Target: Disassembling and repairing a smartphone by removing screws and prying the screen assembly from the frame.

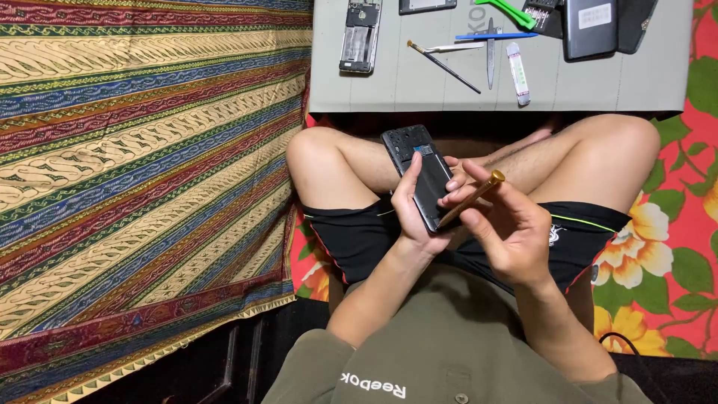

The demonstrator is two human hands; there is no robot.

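My left hand (410, 206) grips a black opened phone (419, 168) from its lower left side, holding it above my crossed legs with its back facing up and inner parts showing near the top. My right hand (502, 224) holds a thin brass-coloured screwdriver (473, 197) between thumb and fingers. Its tip rests at the phone's lower right edge and its round cap points up and right.
A grey work mat (419, 86) lies beyond my knees with a stripped phone frame (360, 36), a thin brush (443, 66), a blue pry tool (495, 35), a green pry tool (510, 11), tweezers (491, 52) and dark phone parts (591, 27). Striped cloth (142, 164) covers the left.
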